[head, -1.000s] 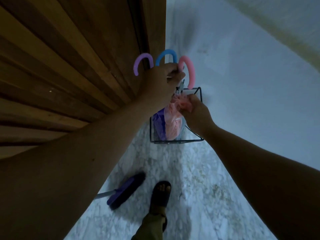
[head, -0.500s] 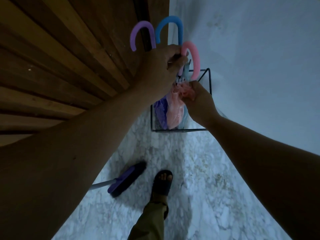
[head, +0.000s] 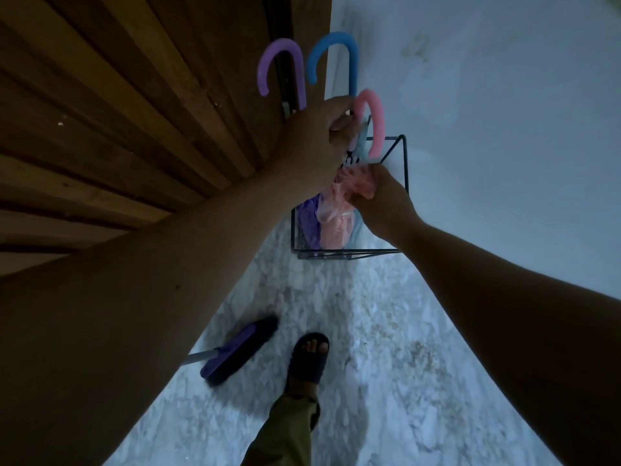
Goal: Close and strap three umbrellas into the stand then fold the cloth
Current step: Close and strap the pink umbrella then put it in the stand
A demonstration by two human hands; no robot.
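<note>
Black wire stand point(head: 405, 169) by wall holds purple point(head: 307, 227), pink point(head: 336, 223) and blue umbrellas point(head: 357, 232). Left hand point(head: 316, 142) grips the shafts; right hand point(head: 383, 196) pinches pink canopy. Straps hidden, cloth unseen.

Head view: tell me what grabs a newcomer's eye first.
Three bright hooked handles, purple, blue and pink, rise from a black wire stand where the wooden wall meets the pale one. Just below them the left hand grips the shafts while the right hand pinches pink canopy fabric.
</note>
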